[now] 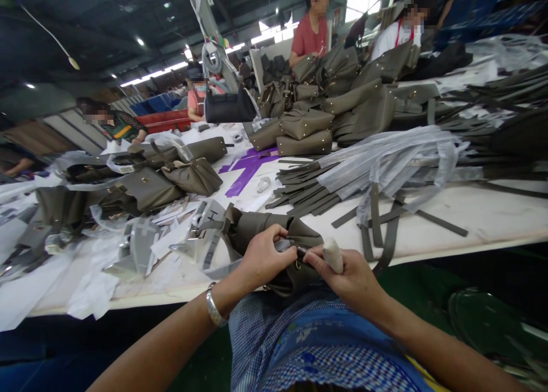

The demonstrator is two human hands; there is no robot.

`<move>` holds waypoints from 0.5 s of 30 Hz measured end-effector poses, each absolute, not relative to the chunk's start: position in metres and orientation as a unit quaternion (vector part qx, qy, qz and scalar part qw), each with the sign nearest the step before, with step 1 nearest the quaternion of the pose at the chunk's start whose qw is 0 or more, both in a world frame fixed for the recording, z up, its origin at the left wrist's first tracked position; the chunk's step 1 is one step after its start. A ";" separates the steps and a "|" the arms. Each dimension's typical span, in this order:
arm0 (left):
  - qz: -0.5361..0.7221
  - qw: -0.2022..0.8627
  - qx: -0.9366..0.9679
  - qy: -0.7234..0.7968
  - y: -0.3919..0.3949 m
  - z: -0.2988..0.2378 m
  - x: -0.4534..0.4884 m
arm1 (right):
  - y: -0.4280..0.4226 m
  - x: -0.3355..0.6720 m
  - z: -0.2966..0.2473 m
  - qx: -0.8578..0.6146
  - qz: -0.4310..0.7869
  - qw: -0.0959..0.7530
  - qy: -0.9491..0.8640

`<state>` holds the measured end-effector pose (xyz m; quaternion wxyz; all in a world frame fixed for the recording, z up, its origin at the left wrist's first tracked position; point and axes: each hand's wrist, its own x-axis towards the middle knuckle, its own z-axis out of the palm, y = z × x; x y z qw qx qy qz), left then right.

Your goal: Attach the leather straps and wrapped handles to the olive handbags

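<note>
An olive-brown handbag point(295, 282) rests against my lap at the table's front edge, with a gold ring and other gold fittings on it. My left hand point(268, 258), a silver bracelet on its wrist, is closed on the bag's upper part, thumb and fingers pinched together. Close beside it, my right hand point(353, 278) pinches a small dark piece point(302, 253) at the bag, too small to name. A white wrapping point(333, 256) seems to cover the right index finger. Wrapped grey handle parts point(209, 221) lie just left of the bag.
Similar bags pile up at the left point(141, 189) and farther back point(306, 132). Dark strips point(308, 189), partly in clear plastic point(385, 164), lie to the right. Purple strips point(246, 172) and paper scraps point(92, 278) cover parts of the white table point(483, 209). Several people work beyond.
</note>
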<state>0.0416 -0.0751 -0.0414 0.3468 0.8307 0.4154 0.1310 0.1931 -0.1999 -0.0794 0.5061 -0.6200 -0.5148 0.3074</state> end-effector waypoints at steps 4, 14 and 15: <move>0.148 0.349 0.834 0.402 -0.080 -0.040 0.040 | -0.200 0.190 -0.080 -0.628 0.289 0.500 -0.521; 0.196 0.314 0.841 0.394 -0.101 -0.042 0.038 | -0.201 0.178 -0.080 -0.597 0.291 0.465 -0.585; 0.196 0.310 0.842 0.394 -0.102 -0.043 0.037 | -0.200 0.177 -0.080 -0.596 0.301 0.473 -0.575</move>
